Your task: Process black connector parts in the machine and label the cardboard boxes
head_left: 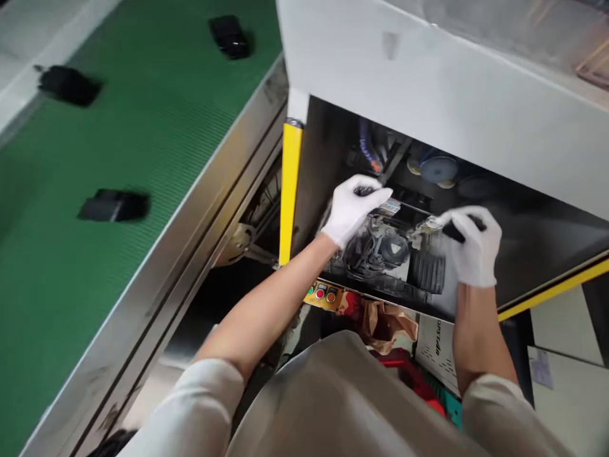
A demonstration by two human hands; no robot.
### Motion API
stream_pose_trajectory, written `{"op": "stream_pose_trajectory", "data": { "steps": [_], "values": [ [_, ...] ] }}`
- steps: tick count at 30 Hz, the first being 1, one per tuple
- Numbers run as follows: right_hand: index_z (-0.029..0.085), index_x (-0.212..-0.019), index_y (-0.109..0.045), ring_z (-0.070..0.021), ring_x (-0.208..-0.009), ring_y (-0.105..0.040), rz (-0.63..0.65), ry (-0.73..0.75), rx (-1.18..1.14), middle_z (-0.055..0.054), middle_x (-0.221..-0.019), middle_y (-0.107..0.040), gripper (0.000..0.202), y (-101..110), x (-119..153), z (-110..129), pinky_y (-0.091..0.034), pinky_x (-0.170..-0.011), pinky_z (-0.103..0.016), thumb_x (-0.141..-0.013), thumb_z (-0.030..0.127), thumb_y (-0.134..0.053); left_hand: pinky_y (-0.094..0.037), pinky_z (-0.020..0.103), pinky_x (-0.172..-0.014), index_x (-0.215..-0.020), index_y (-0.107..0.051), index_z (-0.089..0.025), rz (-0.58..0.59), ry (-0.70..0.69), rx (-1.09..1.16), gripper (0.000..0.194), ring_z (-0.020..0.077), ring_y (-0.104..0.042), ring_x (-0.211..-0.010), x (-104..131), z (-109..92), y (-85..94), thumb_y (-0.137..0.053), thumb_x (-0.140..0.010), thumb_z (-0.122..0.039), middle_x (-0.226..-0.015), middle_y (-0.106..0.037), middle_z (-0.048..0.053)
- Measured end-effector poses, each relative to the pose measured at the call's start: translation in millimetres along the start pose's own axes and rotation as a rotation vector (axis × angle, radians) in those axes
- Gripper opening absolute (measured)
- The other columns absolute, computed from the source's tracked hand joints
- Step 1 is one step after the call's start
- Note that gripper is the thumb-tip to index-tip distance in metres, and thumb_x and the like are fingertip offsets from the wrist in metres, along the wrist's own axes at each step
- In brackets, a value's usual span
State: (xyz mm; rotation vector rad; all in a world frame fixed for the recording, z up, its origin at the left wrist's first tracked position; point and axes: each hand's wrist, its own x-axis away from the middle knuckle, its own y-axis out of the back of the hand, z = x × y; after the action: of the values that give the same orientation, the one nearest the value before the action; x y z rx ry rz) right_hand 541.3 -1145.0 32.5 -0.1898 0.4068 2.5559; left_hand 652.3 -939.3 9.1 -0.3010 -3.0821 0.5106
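Observation:
My left hand (351, 206), in a white glove, is inside the machine opening with thumb and fingers curled together. A small pale part (390, 207) shows right at its fingertips; whether the hand grips it is unclear. To the right, my gloved right hand (474, 241) pinches a small metallic part (428, 224) between thumb and fingers. Between and below the hands lies a dark fixture with a round black piece (394, 247) and, beside it, a ribbed black block (428, 271).
A green conveyor belt (143, 127) on the left carries black parts (114, 205). Yellow-striped posts (289, 190) edge the opening under a white machine panel (428, 82). Push buttons (320, 293) and a brown paper bag (386, 327) are near my body.

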Motion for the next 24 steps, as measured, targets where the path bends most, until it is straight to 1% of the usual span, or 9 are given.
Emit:
{"op": "stream_pose_trajectory", "data": {
  "steps": [1, 3, 6, 9, 12, 15, 19, 21, 24],
  "values": [
    [0.023, -0.08, -0.071, -0.022, -0.079, -0.071, -0.083, 0.013, -0.043, 0.0, -0.077, -0.072, 0.006, 2.5, -22.6, -17.7, -0.056, -0.084, -0.038, -0.08, 0.027, -0.075, -0.049, 0.028, -0.075, -0.073, -0.065, -0.015, -0.013, -0.032, -0.073, 0.019, 0.012, -0.06, -0.07, -23.0, 18.5, -18.1, -0.084, -0.072, -0.015, -0.072, -0.065, -0.001],
    [0.021, -0.075, -0.068, -0.0207, -0.071, -0.071, -0.07, -0.054, -0.059, 0.002, -0.067, -0.07, 0.011, -1.7, -52.5, -55.1, -0.057, -0.08, -0.036, -0.076, 0.027, -0.077, -0.047, 0.027, -0.073, -0.071, -0.064, -0.015, 0.046, 0.008, -0.127, 0.02, 0.0114, -0.059, -0.068, -51.9, 53.2, -42.4, -0.084, -0.07, -0.013, -0.071, -0.064, -0.002],
    [0.021, -0.074, -0.064, -0.019, -0.067, -0.072, 0.031, -0.134, -0.081, 0.003, -0.064, -0.07, 0.014, -13.3, -63.1, -90.1, -0.056, -0.073, -0.033, -0.078, 0.028, -0.075, -0.045, 0.026, -0.065, -0.071, -0.06, -0.016, 0.18, 0.096, -0.089, 0.024, 0.0108, -0.057, -0.06, -60.9, 80.9, -51.7, -0.084, -0.072, -0.022, -0.064, -0.061, -0.003],
    [0.021, -0.075, -0.064, -0.0191, -0.069, -0.073, 0.068, -0.116, -0.075, 0.002, -0.069, -0.071, 0.014, -15.3, -55.3, -91.3, -0.056, -0.072, -0.032, -0.08, 0.028, -0.075, -0.045, 0.026, -0.062, -0.07, -0.058, -0.017, 0.257, 0.087, -0.101, 0.03, 0.0107, -0.056, -0.058, -53.7, 78.9, -46.6, -0.086, -0.069, -0.028, -0.064, -0.06, -0.004],
    [0.021, -0.076, -0.066, -0.0198, -0.072, -0.073, 0.077, -0.081, -0.027, 0.001, -0.072, -0.072, 0.012, -11.8, -46.6, -84.3, -0.056, -0.076, -0.034, -0.08, 0.026, -0.076, -0.045, 0.027, -0.065, -0.067, -0.058, -0.017, 0.321, -0.002, -0.221, 0.029, 0.0109, -0.054, -0.063, -46.4, 71.7, -43.0, -0.086, -0.069, -0.028, -0.068, -0.061, -0.002],
    [0.022, -0.077, -0.068, -0.0204, -0.078, -0.072, 0.04, -0.032, -0.019, 0.0, -0.078, -0.074, 0.01, -10.3, -38.3, -86.7, -0.057, -0.081, -0.036, -0.08, 0.025, -0.078, -0.046, 0.028, -0.07, -0.067, -0.06, -0.017, 0.311, -0.089, -0.29, 0.026, 0.0114, -0.053, -0.066, -38.3, 73.9, -40.9, -0.083, -0.073, -0.028, -0.071, -0.062, -0.002],
    [0.022, -0.078, -0.069, -0.0211, -0.086, -0.072, 0.039, -0.015, 0.031, -0.001, -0.087, -0.075, 0.013, -4.0, -34.3, -88.2, -0.056, -0.088, -0.039, -0.079, 0.029, -0.081, -0.047, 0.028, -0.073, -0.071, -0.062, -0.017, 0.341, -0.074, -0.312, 0.026, 0.0126, -0.054, -0.07, -36.8, 74.2, -33.5, -0.083, -0.074, -0.034, -0.074, -0.063, -0.001],
    [0.021, -0.079, -0.07, -0.0217, -0.087, -0.072, 0.147, -0.043, 0.04, -0.002, -0.087, -0.076, 0.017, 3.0, -42.5, -80.8, -0.056, -0.087, -0.038, -0.08, 0.034, -0.081, -0.046, 0.027, -0.072, -0.073, -0.063, -0.017, 0.427, -0.054, -0.357, 0.029, 0.0132, -0.055, -0.07, -47.7, 66.2, -31.0, -0.084, -0.072, -0.037, -0.075, -0.064, -0.001],
    [0.019, -0.081, -0.073, -0.0223, -0.089, -0.072, 0.475, -0.099, 0.108, -0.004, -0.089, -0.078, 0.033, 9.7, -68.1, -65.0, -0.054, -0.087, -0.037, -0.091, 0.051, -0.069, -0.044, 0.027, -0.067, -0.067, -0.065, -0.016, 0.681, -0.006, -0.534, 0.032, 0.0135, -0.054, -0.064, -75.7, 50.9, -37.0, -0.076, -0.081, -0.043, -0.067, -0.062, 0.001]
  ]
}}
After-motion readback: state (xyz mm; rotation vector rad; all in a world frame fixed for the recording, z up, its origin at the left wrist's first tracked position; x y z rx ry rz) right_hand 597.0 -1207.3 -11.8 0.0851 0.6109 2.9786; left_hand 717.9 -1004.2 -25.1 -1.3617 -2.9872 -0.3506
